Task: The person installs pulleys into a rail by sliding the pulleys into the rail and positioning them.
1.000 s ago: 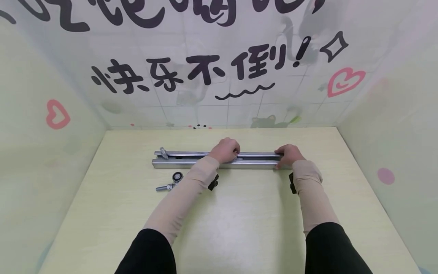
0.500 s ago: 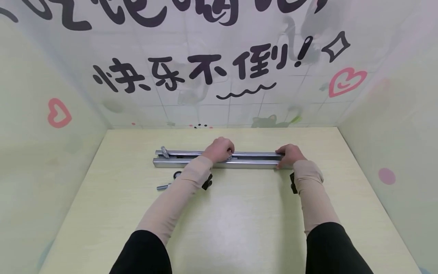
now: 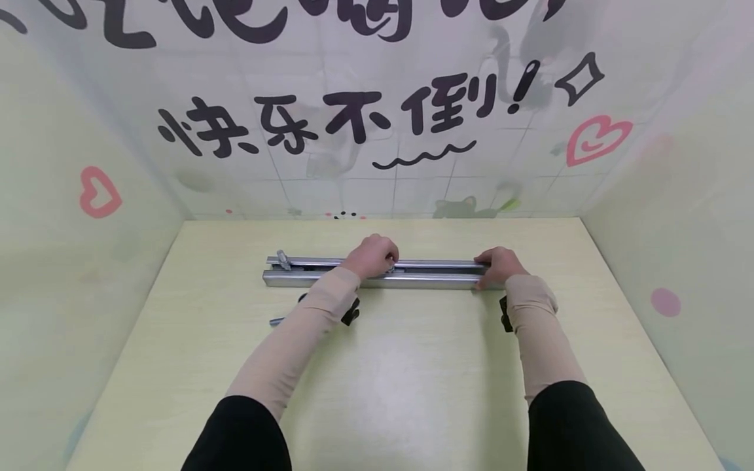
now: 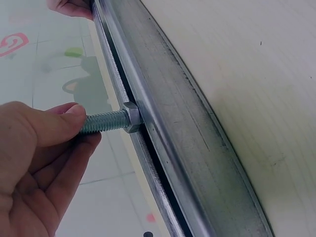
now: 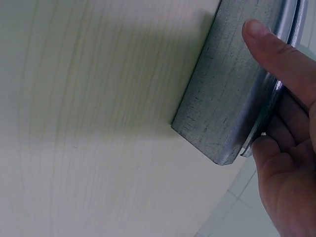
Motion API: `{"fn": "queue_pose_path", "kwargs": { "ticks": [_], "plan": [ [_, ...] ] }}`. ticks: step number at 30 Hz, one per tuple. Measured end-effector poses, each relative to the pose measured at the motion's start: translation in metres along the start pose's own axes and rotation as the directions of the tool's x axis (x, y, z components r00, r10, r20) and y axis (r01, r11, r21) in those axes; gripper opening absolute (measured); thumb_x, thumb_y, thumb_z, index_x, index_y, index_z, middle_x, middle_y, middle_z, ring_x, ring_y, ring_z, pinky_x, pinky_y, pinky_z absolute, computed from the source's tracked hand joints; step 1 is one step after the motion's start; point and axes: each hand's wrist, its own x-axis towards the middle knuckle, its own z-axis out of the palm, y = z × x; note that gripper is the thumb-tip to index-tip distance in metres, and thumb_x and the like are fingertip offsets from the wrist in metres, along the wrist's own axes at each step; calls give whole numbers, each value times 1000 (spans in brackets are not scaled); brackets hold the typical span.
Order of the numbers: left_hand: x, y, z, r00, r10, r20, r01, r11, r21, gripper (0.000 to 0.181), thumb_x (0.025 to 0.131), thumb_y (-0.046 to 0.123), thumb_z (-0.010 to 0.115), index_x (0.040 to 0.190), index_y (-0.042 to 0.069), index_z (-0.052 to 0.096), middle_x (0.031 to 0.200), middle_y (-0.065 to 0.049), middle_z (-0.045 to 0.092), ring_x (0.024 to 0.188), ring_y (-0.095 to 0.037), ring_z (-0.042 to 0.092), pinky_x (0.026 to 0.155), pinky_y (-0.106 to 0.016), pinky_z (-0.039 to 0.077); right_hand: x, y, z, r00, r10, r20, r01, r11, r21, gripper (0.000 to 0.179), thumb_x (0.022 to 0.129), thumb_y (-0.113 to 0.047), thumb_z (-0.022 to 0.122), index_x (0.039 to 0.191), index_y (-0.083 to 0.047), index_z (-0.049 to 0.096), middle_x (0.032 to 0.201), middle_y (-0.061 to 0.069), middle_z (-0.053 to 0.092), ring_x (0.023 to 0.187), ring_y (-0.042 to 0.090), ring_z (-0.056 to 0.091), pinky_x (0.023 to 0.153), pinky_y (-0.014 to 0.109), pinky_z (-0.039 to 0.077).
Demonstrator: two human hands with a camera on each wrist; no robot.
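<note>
A long silvery metal channel rail (image 3: 436,282) lies across the table with its lengthwise slot facing up. My left hand (image 3: 371,256) is over the rail's middle. Thumb and fingers pinch a threaded bolt (image 4: 106,122) in the left wrist view; a hex nut (image 4: 131,117) sits on it at the slot. What joins the bolt's lower end is hidden inside the rail. At the rail's right end, my right hand (image 3: 501,267) grips it, thumb on the near side wall and fingers on the far side.
Another bolt (image 3: 283,260) sticks up, tilted, from the slot near the rail's left end. On the table (image 3: 412,379), a loose bolt (image 3: 275,321) lies partly hidden behind my left forearm. Printed walls stand behind and at both sides.
My left hand has slid leftward along the rail with the bolt, quicker at first and then only slightly. The left forearm now covers most of the loose bolt and wheel. My right hand stays put.
</note>
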Motion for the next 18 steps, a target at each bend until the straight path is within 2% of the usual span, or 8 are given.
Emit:
{"fn": "queue_pose_path", "kwargs": {
  "ticks": [9, 18],
  "plan": [
    [1, 0, -3, 1000, 13, 25, -14, 1000, 16, 22, 81, -5, 53, 92, 2, 71, 92, -7, 68, 87, -20, 59, 79, -30, 50, 3, 1, 0, 1000, 24, 2, -24, 1000, 12, 70, 54, -10, 84, 118, 1, 57, 124, 21, 54, 114, 37, 47, 102, 47, 32],
    [2, 4, -6, 999, 24, 48, -27, 998, 55, 24, 80, -7, 52, 91, 2, 71, 93, -8, 68, 87, -20, 60, 79, -29, 50, 1, -2, -1, 1000, 28, -3, -28, 1000, 10, 68, 57, -8, 82, 119, 2, 56, 124, 22, 53, 115, 38, 46, 102, 47, 31]
  ]
}}
